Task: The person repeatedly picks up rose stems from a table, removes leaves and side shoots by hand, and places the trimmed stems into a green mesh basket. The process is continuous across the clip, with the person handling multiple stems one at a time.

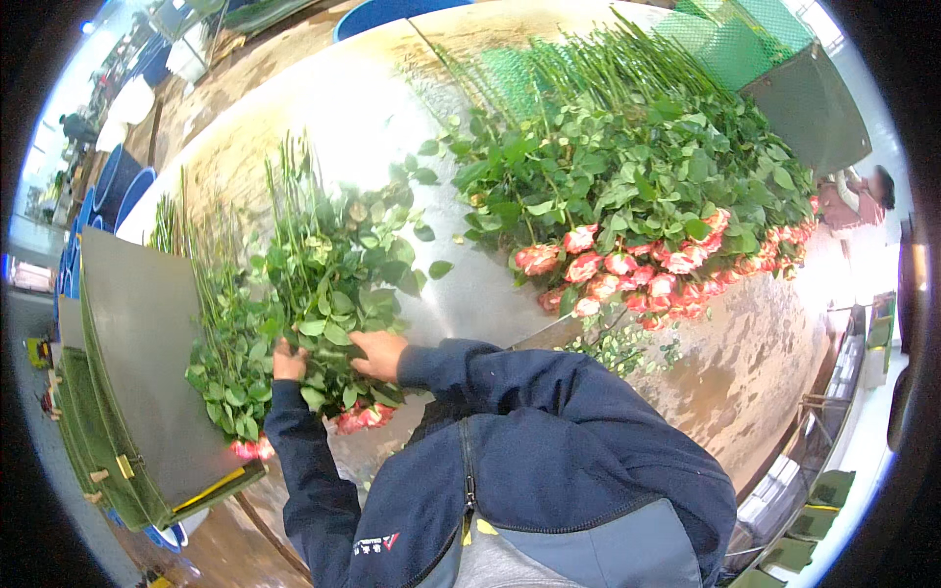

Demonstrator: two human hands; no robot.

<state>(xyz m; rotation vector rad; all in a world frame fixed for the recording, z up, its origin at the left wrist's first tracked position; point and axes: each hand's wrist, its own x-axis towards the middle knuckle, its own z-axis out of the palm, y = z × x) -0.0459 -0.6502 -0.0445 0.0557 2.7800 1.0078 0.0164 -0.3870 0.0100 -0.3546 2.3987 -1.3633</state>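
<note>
A bunch of cut roses (334,287) lies on the metal table (470,272) in front of me, its leafy stems pointing away and its pink-red blooms (364,417) toward my body. My left hand (289,361) grips the bunch from its left side, the fingers partly lost among the leaves. From the right, my right hand (378,354) holds the same bunch, fingertips sunk in the foliage. Beside my left hand lies a second group of rose stems (228,353), with a few pink blooms (252,447) at its near end.
A large pile of roses (625,169) covers the table's right side, near green netting (735,44). A grey panel (147,353) edges the left side, with green cloth (95,434) outside it. Blue buckets (117,180) stand beyond. A person (853,198) is at far right.
</note>
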